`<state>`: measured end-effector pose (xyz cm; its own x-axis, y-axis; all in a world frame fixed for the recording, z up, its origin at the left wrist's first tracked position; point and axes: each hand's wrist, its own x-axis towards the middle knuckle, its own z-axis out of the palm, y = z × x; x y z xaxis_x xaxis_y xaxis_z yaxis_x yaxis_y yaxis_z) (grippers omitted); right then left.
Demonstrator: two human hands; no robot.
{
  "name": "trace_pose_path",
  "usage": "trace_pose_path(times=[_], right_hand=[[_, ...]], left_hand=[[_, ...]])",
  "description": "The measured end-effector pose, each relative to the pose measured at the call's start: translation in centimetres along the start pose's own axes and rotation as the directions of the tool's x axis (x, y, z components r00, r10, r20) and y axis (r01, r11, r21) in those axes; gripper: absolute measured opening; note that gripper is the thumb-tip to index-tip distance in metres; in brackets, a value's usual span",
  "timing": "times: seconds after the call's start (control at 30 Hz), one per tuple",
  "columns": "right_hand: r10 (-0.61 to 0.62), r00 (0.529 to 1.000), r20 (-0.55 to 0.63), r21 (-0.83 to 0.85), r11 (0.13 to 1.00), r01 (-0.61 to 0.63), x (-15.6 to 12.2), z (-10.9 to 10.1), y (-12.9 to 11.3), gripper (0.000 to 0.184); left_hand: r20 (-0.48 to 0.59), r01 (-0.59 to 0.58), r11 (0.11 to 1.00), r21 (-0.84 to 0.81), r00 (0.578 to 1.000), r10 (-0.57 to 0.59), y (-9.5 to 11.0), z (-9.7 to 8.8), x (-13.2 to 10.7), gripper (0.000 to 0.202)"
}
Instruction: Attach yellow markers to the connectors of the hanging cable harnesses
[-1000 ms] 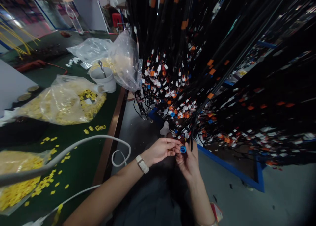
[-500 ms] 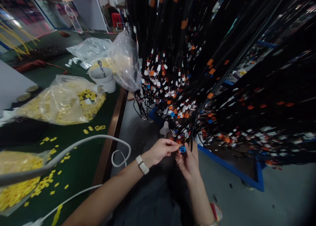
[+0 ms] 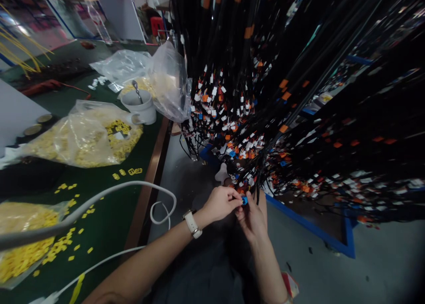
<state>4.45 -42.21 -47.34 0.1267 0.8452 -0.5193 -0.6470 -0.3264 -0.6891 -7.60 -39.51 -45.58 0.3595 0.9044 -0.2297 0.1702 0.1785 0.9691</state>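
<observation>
Between the fingers and thumb of my right hand (image 3: 254, 220) is a blue plastic connector (image 3: 245, 200), part of a black cable harness (image 3: 258, 191). My left hand (image 3: 221, 203) is closed in a pinch right against the connector's left side. A small yellow plastic piece showed at those fingertips half a second ago; now the fingers cover it, and I cannot tell how far it sits in the connector. Loose yellow pieces (image 3: 59, 246) lie scattered on the green table (image 3: 113, 206) to the left.
Black harnesses with white and orange connectors (image 3: 232, 127) hang ahead over a blue frame (image 3: 308, 224). Bags of yellow pieces (image 3: 83, 136), a white mug (image 3: 141, 107) with a spoon and a grey cable (image 3: 126, 186) are on the table. A person (image 3: 148, 5) sits far back.
My left hand has moved slightly right, bringing its fingertips to the blue connector and hiding the yellow piece. The connector has turned a little in my right hand, which stays nearly in place.
</observation>
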Motion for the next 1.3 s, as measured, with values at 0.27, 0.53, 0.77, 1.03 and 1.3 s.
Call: trace_pose_path(times=[0.27, 0.53, 0.77, 1.03, 1.3], right_hand=[[0.016, 0.999, -0.038, -0.089, 0.996, -0.019, 0.2, -0.4, 0.3, 0.028], [-0.037, 0.999, -0.026, -0.164, 0.986, 0.032, 0.5, -0.7, 0.9, 0.032], [-0.055, 0.998, -0.01, -0.167, 0.985, 0.053, 0.6, -0.5, 1.0, 0.033], [-0.07, 0.996, -0.053, -0.203, 0.977, 0.058, -0.1, -0.2, 0.5, 0.035], [-0.014, 0.998, -0.056, -0.046, 0.999, 0.011, 0.1, 0.1, 0.5, 0.026]], left_hand=[[-0.047, -0.106, 0.82, 0.563, 0.986, 0.16, 1.6, -0.3, -0.7, 0.016], [-0.026, -0.123, 0.76, 0.638, 0.983, 0.181, 1.6, -0.1, -0.8, 0.015], [-0.055, -0.118, 0.768, 0.629, 0.979, 0.195, 1.4, 0.1, -0.9, 0.012], [-0.095, -0.01, 0.922, 0.388, 0.994, 0.051, 0.8, -0.2, -0.5, 0.023], [0.075, 0.025, 0.995, 0.099, 0.997, -0.033, 0.3, -0.2, -0.1, 0.039]])
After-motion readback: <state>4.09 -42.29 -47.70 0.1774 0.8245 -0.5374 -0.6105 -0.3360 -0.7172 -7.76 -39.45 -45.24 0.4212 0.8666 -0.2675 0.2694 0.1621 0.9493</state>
